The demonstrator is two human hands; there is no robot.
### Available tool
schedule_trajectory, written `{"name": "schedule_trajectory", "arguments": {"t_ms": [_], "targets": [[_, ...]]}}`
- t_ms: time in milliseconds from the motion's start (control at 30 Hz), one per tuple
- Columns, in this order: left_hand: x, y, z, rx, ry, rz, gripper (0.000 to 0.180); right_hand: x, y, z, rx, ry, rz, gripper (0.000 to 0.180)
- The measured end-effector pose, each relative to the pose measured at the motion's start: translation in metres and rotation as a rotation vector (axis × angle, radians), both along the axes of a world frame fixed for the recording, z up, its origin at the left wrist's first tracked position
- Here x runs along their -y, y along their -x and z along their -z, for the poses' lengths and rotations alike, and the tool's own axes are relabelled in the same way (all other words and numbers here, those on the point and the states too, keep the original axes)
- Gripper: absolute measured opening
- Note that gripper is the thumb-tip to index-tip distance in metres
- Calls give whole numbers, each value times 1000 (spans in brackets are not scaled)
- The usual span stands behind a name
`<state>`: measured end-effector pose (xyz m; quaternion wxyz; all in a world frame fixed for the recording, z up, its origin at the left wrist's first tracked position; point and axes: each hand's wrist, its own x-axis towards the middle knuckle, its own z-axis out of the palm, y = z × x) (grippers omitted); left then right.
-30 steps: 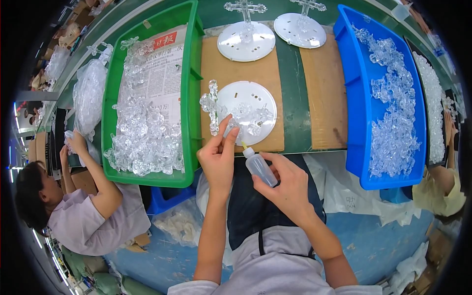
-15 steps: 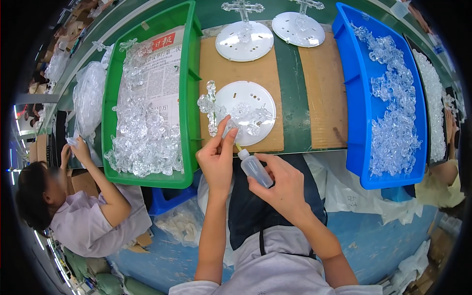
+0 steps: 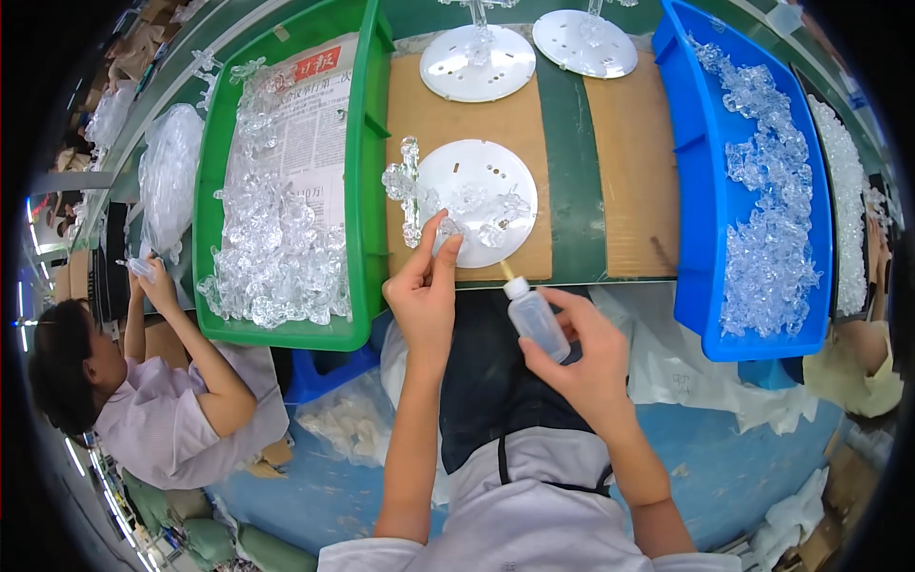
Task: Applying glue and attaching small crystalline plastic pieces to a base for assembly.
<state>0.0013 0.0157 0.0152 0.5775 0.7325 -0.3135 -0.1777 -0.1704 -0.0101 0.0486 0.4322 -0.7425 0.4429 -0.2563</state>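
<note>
My left hand (image 3: pixel 422 291) pinches a small clear plastic piece (image 3: pixel 446 232) between thumb and fingers, over the near-left edge of a round white plate (image 3: pixel 448 157). Several clear pieces lie on that plate, and a clear cross-shaped ornament (image 3: pixel 410 205) overlaps its left side. In my right hand (image 3: pixel 593 357) is a translucent squeeze bottle (image 3: pixel 538 324) with a white cap. Its thin yellowish nozzle points up and left, near the plate's front edge and apart from the piece in my left hand.
A green bin (image 3: pixel 367 181) with newspaper and clear pieces stands left, a blue bin (image 3: pixel 701 219) of clear pieces right. Two white discs (image 3: pixel 477 81) with clear crosses stand at the back. Cardboard (image 3: pixel 629 191) covers parts of the table. A person (image 3: pixel 172 400) works at the left.
My right hand has moved right with the bottle, and the nozzle has drawn away from the piece in my left hand. The left hand keeps its pinch near the plate.
</note>
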Motion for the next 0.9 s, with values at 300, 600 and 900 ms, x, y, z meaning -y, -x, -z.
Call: {"name": "schedule_trajectory", "arguments": {"t_ms": [300,600,900], "targets": [[-10,4,5,154,-31,-51,34,70,-2,10,234,222,333,51],[-33,27,29,757,-27,116,43,87,-6,29,-51,298,339,56],[-37,22,43,793,-122,176,45,41,-24,-16,-97,394,296,32]]}}
